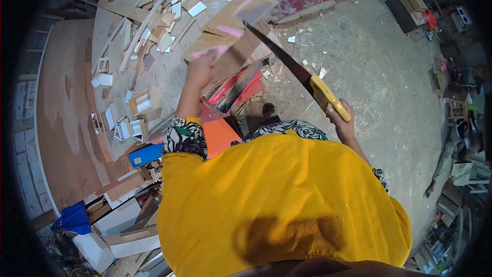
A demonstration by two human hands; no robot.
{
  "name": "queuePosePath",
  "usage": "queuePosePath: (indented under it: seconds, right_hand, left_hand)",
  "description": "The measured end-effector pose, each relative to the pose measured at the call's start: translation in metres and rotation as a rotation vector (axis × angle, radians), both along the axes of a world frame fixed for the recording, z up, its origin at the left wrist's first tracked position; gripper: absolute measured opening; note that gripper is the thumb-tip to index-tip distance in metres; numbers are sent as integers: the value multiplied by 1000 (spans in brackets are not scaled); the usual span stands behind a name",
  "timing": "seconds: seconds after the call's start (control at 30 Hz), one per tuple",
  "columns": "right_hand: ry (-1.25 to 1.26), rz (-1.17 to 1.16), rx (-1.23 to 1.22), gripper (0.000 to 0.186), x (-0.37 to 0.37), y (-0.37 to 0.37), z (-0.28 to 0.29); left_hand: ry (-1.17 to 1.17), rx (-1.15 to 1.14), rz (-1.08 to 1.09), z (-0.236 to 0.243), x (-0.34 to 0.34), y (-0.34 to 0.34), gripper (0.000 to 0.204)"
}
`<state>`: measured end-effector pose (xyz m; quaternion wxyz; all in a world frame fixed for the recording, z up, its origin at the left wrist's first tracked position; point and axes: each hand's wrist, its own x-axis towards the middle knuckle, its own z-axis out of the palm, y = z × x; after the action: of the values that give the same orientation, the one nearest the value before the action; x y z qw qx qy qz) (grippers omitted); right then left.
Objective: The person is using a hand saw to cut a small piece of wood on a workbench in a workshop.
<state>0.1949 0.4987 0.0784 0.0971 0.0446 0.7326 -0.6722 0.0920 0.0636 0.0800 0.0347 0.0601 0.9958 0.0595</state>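
Observation:
My left hand [201, 69] grips the near edge of a thin plywood board [230, 23] with pink marks, held out over the edge of the workbench. My right hand [342, 120] is closed around the yellow handle of a hand saw [287, 61]. The dark blade runs up and left from the handle, and its tip meets the far end of the board. Yellow cloth [282, 200] on my body fills the lower middle of the view and hides what is below it.
A round workbench [66, 123] on the left carries several wood offcuts and small open boxes [141, 102]. Red and orange panels [225, 97] lean below the board. A concrete floor [379, 72] with wood chips lies to the right, clutter along its far rim.

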Motion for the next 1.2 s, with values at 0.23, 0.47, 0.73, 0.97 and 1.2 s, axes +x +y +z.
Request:
queuePosePath:
  seconds: [0.23, 0.47, 0.73, 0.97, 1.2]
  right_hand:
    - [178, -56, -89, 25, -7, 2, 31]
    - [154, -33, -41, 27, -7, -2, 33]
    - [87, 72, -17, 23, -11, -11, 14]
    - [150, 107, 72, 25, -19, -20, -1]
    - [169, 15, 29, 26, -33, -16, 11]
  left_hand:
    - [510, 600, 215, 74, -12, -34, 30]
    - [126, 1368, 499, 5, -18, -69, 39]
    - [-145, 1509, 586, -39, -25, -77, 42]
    - [-129, 1511, 634, -50, -42, -81, 39]
    - [73, 1555, 651, -6, -50, -102, 40]
